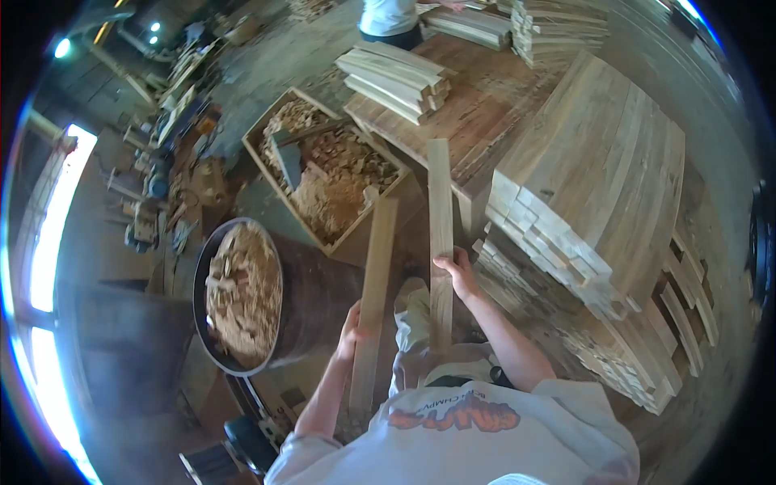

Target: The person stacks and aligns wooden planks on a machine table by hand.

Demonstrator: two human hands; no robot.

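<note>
Two long pale wooden boards stand out in front of my body, side by side and apart. My left hand (352,333) is wrapped round the left board (376,291) at its lower half. My right hand (457,273) grips the right board (440,210) near its middle, fingers closed on its edge. The right board reaches up to the near edge of a wooden table (485,121). The upper end of the left board lies over the corner of a crate (368,230) of wood shavings.
A drum (279,299) full of wood scraps stands at the left. Large board stacks (598,178) fill the right side. More boards (396,77) lie on the table, and another person (390,20) stands behind it. Machinery (153,182) is at the far left.
</note>
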